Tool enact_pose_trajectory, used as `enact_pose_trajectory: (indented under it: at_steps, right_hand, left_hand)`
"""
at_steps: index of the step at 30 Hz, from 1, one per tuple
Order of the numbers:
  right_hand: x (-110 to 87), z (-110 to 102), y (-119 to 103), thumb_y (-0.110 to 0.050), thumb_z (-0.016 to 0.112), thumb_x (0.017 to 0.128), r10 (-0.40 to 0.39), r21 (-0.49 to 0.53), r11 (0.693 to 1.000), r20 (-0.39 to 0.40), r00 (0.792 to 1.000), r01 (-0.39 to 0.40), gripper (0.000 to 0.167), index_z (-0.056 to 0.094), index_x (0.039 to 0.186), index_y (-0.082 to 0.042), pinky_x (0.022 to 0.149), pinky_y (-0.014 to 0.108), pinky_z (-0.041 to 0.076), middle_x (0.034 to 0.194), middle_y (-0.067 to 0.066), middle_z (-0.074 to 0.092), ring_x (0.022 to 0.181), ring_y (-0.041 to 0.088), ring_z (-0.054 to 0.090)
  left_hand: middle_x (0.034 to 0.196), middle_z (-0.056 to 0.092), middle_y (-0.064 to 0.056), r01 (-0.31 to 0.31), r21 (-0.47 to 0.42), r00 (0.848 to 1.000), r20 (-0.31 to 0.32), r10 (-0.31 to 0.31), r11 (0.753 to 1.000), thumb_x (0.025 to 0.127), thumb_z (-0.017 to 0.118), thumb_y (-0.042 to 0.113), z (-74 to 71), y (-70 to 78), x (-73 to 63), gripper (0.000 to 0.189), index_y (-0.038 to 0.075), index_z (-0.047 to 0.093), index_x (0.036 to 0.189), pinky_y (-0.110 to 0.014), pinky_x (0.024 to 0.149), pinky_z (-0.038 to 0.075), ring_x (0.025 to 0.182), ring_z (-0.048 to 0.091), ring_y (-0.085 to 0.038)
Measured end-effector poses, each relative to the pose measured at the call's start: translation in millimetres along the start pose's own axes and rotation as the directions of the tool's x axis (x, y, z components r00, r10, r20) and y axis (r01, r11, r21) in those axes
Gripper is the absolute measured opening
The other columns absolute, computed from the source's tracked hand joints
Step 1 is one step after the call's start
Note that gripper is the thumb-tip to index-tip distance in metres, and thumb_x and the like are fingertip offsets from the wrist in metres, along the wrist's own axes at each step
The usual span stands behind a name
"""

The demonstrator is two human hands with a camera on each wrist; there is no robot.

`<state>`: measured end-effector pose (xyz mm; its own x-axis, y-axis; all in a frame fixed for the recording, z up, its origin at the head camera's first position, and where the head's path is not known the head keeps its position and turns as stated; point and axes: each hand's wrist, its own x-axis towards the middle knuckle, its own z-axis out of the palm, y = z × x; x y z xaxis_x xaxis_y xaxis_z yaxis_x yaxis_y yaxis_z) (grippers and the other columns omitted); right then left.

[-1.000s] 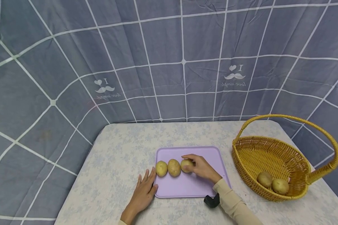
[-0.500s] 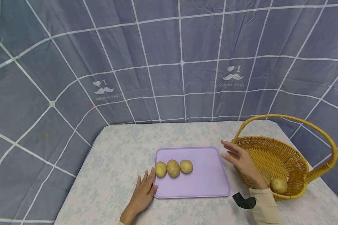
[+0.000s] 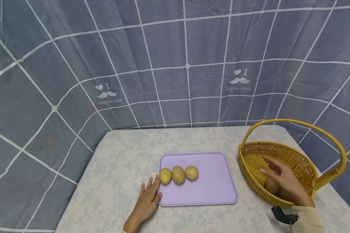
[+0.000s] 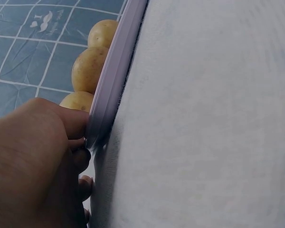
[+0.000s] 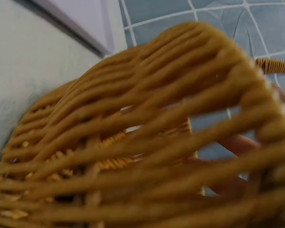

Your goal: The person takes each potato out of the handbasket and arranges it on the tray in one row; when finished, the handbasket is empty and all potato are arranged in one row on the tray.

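"Where were your hands?"

"My left hand [image 3: 145, 202] lay with its fingers spread, touching the left edge of the purple tray [image 3: 210, 194]. I think that was to keep it from sliding on the desk [image 3: 119, 161]"

"And the right one?"

"My right hand [image 3: 287, 181] was inside the basket [image 3: 246, 173], thumb and fingers apart, over a potato [image 3: 270, 186]. I couldn't tell if I touched it, because my hand hid some of what was there. The basket stood on my right side, maybe so I could reach in easily"

"Why were the three potatoes [image 3: 179, 175] like that?"

"They sat on the tray in a row, side by side, starting near its left edge. Maybe being close together stopped them rolling about"
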<state>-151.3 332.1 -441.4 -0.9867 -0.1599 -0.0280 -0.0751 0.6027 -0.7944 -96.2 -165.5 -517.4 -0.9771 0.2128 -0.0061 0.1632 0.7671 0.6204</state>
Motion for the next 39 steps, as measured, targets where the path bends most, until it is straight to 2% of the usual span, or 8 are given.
enact_pose_trajectory:
  at_steps: [3, 6, 16, 20, 23, 26, 32, 39]
  right_hand:
    - [-2.6, 0.9, 4.5, -0.028, 0.059, 0.096, 0.025, -0.014, 1.0, 0.027, 0.999, -0.024, 0.068, 0.028, 0.147, 0.005, 0.096, 0.06, 0.041, 0.144, 0.037, 0.032, 0.126, 0.057, 0.036]
    - [-5.0, 2.0, 6.7, -0.03, 0.06, 0.095, 0.059, -0.005, 0.998, 0.057, 0.997, -0.059, 0.072, 0.026, 0.148, 0.006, 0.094, 0.069, 0.036, 0.145, 0.038, 0.03, 0.127, 0.059, 0.033]
    - [-6.4, 4.5, 13.7, -0.026, 0.065, 0.092, 0.041, -0.072, 0.997, 0.089, 0.995, -0.034, 0.07, 0.033, 0.144, 0.009, 0.09, 0.062, 0.045, 0.139, 0.04, 0.038, 0.121, 0.058, 0.042]
    - [-5.5, 5.5, 13.9, -0.023, 0.067, 0.09, 0.034, -0.061, 0.998, 0.142, 0.989, -0.025, 0.07, 0.035, 0.141, 0.012, 0.082, 0.04, 0.053, 0.135, 0.039, 0.043, 0.115, 0.05, 0.051]
    - [-5.6, 6.2, 13.8, -0.021, 0.068, 0.089, 0.048, -0.049, 0.998, 0.186, 0.981, -0.039, 0.069, 0.036, 0.139, 0.014, 0.075, 0.026, 0.051, 0.132, 0.038, 0.047, 0.112, 0.045, 0.054]
    - [-5.7, 6.3, 14.3, -0.017, 0.068, 0.089, 0.051, -0.049, 0.998, 0.217, 0.975, -0.041, 0.066, 0.038, 0.137, 0.016, 0.076, 0.027, 0.051, 0.131, 0.038, 0.047, 0.113, 0.046, 0.053]
    - [-4.8, 6.1, 15.5, -0.016, 0.069, 0.088, 0.105, -0.101, 0.991, 0.21, 0.972, -0.085, 0.056, 0.048, 0.129, 0.016, 0.08, 0.034, 0.051, 0.126, 0.033, 0.054, 0.116, 0.045, 0.051]
    - [-4.9, 6.3, 12.9, -0.026, 0.068, 0.089, 0.158, -0.118, 0.983, 0.15, 0.976, -0.141, 0.05, 0.058, 0.122, 0.011, 0.069, 0.026, 0.052, 0.112, 0.021, 0.065, 0.093, 0.017, 0.059]
  left_hand:
    - [0.157, 0.022, -0.006, 0.002, -0.004, 1.0, 0.001, -0.002, 1.0, 0.101, 0.046, 0.023, 0.2, -0.2, 0.3, 0.057, 0.005, 0.024, 0.151, -0.057, 0.116, -0.004, 0.147, 0.009, -0.03]
    - [0.157, 0.022, -0.006, 0.004, -0.005, 1.0, 0.002, -0.004, 1.0, 0.101, 0.046, 0.023, 0.3, -0.1, 0.4, 0.057, 0.005, 0.024, 0.151, -0.057, 0.116, -0.004, 0.147, 0.009, -0.03]
    - [0.157, 0.022, -0.005, 0.008, -0.006, 1.0, 0.004, -0.008, 1.0, 0.101, 0.046, 0.023, -0.5, 0.6, 0.5, 0.057, 0.005, 0.024, 0.151, -0.056, 0.116, -0.005, 0.147, 0.009, -0.03]
    - [0.157, 0.022, -0.005, 0.004, 0.0, 1.0, 0.001, -0.004, 1.0, 0.101, 0.046, 0.023, -1.0, 0.0, 0.6, 0.058, 0.005, 0.023, 0.151, -0.056, 0.116, -0.004, 0.147, 0.009, -0.03]
    - [0.157, 0.022, -0.006, 0.003, -0.008, 1.0, -0.001, -0.003, 1.0, 0.101, 0.046, 0.023, -1.3, -0.1, 0.6, 0.058, 0.005, 0.023, 0.151, -0.056, 0.116, -0.005, 0.147, 0.009, -0.03]
    - [0.157, 0.023, -0.006, 0.001, -0.011, 1.0, -0.002, -0.001, 1.0, 0.101, 0.046, 0.022, -1.4, -0.1, 1.0, 0.058, 0.004, 0.023, 0.151, -0.056, 0.116, -0.005, 0.147, 0.009, -0.03]
    - [0.157, 0.022, -0.006, 0.005, -0.008, 1.0, -0.001, -0.005, 1.0, 0.101, 0.046, 0.023, -2.0, -0.1, 0.9, 0.058, 0.004, 0.023, 0.151, -0.056, 0.116, -0.005, 0.147, 0.008, -0.03]
    - [0.157, 0.022, -0.005, 0.007, -0.016, 1.0, -0.001, -0.007, 1.0, 0.101, 0.046, 0.022, -2.4, 0.4, 0.4, 0.058, 0.005, 0.023, 0.151, -0.056, 0.116, -0.004, 0.147, 0.009, -0.029]
